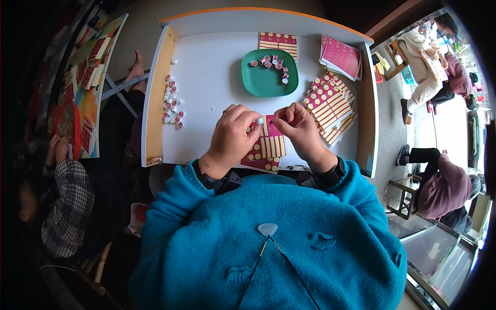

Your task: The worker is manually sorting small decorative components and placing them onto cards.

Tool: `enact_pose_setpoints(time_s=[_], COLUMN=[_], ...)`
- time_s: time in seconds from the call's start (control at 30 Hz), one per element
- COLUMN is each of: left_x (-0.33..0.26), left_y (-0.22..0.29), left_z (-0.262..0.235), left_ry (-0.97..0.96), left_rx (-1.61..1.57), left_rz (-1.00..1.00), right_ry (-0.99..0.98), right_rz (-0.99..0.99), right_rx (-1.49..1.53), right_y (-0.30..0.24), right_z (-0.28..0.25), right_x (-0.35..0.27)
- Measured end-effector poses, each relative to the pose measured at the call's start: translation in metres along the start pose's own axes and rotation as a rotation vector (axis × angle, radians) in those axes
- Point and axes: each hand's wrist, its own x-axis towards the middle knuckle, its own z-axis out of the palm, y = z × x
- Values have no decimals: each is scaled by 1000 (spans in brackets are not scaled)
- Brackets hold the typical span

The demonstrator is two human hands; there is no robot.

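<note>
My left hand (235,132) pinches a small white cylinder (259,121) between thumb and fingertips. Close beside it, my right hand (299,129) has thumb and forefinger pressed together; whatever they hold is too small to make out. Beneath both hands lie magenta sheets (274,146) with cream dots and stripes, partly covered by the hands. Beyond them is a green plate (251,82) bearing several small cylinders (268,64) with reddish ends. More white cylinders with red round ends (169,106) are scattered along the left side of the white tray-like table (201,62).
Raised walls edge the table, including a wooden left side (163,77) and an orange-topped far side (258,9). Dotted sheets (330,103) fan out at right, near a pink stack (342,57). A person in a checked sleeve (67,206) works at left; other people sit at right.
</note>
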Motion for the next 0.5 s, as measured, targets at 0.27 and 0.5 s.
enact_pose_setpoints(time_s=[0.27, 0.5], left_x=[5, 9], left_y=[12, 8], left_z=[-9, -16], left_ry=[-5, 30], left_rx=[62, 2], left_rz=[74, 105], right_ry=[-66, -83], right_rz=[-1, -14], right_rx=[-2, 38], right_y=[-3, -11], right_z=[11, 11], right_x=[3, 2])
